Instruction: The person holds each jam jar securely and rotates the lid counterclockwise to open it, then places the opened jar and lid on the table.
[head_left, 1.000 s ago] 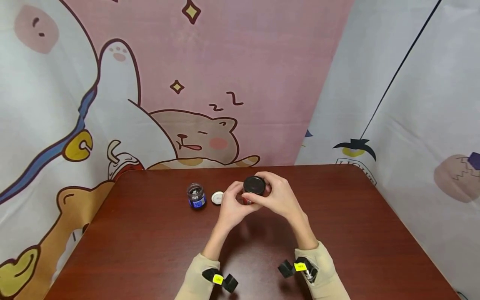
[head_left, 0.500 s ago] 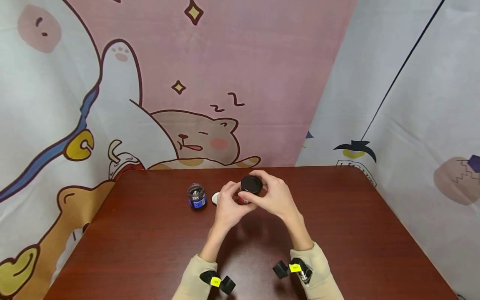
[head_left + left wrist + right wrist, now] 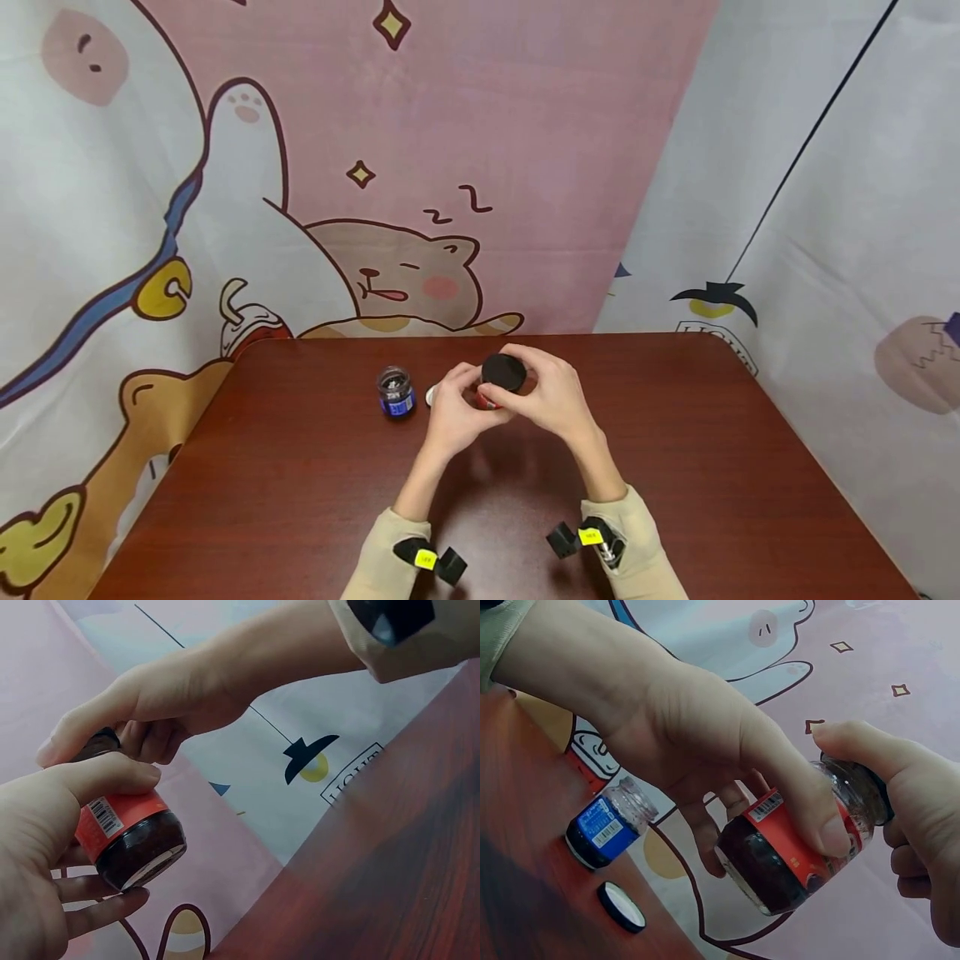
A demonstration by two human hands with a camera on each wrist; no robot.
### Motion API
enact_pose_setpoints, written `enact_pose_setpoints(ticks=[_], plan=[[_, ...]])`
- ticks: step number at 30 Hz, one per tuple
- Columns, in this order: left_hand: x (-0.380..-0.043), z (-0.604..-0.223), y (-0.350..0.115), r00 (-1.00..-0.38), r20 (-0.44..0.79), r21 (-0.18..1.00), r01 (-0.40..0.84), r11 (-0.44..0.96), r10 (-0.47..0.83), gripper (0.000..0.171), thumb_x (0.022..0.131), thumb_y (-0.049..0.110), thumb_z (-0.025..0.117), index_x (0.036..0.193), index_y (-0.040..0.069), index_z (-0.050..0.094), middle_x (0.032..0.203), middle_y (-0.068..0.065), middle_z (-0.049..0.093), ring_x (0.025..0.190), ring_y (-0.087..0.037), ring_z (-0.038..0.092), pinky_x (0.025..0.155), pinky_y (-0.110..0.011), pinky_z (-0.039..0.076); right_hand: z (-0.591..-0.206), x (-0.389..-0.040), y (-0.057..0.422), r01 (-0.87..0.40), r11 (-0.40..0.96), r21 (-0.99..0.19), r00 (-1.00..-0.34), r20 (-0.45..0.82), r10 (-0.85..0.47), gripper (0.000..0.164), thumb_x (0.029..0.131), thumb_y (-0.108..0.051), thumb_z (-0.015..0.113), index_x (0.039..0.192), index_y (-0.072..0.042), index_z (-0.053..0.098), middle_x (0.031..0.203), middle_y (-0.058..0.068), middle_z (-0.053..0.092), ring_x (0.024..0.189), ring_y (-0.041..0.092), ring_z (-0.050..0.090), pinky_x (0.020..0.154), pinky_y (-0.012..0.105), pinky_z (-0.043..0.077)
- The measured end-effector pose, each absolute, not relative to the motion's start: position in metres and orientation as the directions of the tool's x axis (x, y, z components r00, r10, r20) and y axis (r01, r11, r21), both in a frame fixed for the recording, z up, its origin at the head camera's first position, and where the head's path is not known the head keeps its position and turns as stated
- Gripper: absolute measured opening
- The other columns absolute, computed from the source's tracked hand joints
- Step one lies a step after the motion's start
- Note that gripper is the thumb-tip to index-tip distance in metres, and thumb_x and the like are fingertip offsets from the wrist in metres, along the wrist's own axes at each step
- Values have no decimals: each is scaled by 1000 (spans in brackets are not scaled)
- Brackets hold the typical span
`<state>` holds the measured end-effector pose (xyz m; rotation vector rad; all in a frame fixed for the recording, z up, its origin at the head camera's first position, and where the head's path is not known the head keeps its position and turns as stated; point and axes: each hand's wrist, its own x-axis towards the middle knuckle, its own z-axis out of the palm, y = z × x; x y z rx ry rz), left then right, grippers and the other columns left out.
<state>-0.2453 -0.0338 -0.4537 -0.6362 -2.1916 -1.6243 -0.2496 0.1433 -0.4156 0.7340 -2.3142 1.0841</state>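
A glass jar with a red label (image 3: pixel 780 851) and dark contents is held above the table, tilted in both wrist views. My left hand (image 3: pixel 452 419) grips its body, thumb across the label. At the jar's top, my right hand (image 3: pixel 558 400) holds the black lid (image 3: pixel 503 372) between thumb and fingers. The lid sits at the jar's mouth; whether it is loose there, I cannot tell. Left of my hands stands a second glass jar, blue-labelled (image 3: pixel 396 396) and uncapped. Beside it lies a lid (image 3: pixel 621 906), white inside face up, partly hidden by my left hand in the head view.
The dark red-brown wooden table (image 3: pixel 300 500) spreads beneath my hands. Behind it hangs a printed cartoon cloth (image 3: pixel 555 167), reaching down to the table's far edge. Each beige sleeve carries a small black wrist device (image 3: pixel 431 560).
Both hands have shifted slightly left with the red-labelled jar, covering more of the loose lid. The black lid's top leans a little differently. The blue-labelled jar stays put.
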Motion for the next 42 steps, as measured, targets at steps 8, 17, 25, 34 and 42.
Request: enact_pose_setpoints(ticks=[8,17,25,34,42], plan=[[-247,-452,-40,-863,472,826,505,250,181,35,66,13,93,96,12,76,88,5,63,72,-26,63,62,-26,52,-419,-252,139,-698,462,-546,-701,654,-285,36,77,-34,87,107,-20,73,93,-12,68,76,8,59,63,32,51],[-247,-449,-45,-853,475,801,521,295,216,31,65,17,94,91,18,77,87,10,63,72,-18,61,62,-25,48,-419,-252,136,-726,372,-578,-683,669,-295,31,79,-27,85,107,-18,74,89,-9,68,73,10,58,58,28,48],[-246,-445,-49,-852,441,834,506,221,283,29,65,17,95,87,19,75,86,8,63,71,-16,60,61,-26,51,-420,-252,135,-730,332,-597,-682,671,-292,30,78,-22,86,105,-16,75,84,-5,68,65,12,56,50,20,44],[-246,-442,-53,-852,417,858,484,173,316,33,65,18,96,91,18,77,87,6,64,69,-17,61,61,-29,53,-412,-244,131,-718,281,-637,-696,651,-302,32,74,-4,85,104,-2,74,83,7,69,64,19,56,52,20,43],[-239,-434,-55,-836,398,870,475,135,378,34,66,9,94,94,12,77,87,3,65,73,-16,57,60,-27,46,-387,-228,129,-715,198,-671,-690,629,-359,29,75,3,83,102,2,72,82,10,68,65,20,56,53,24,48]])
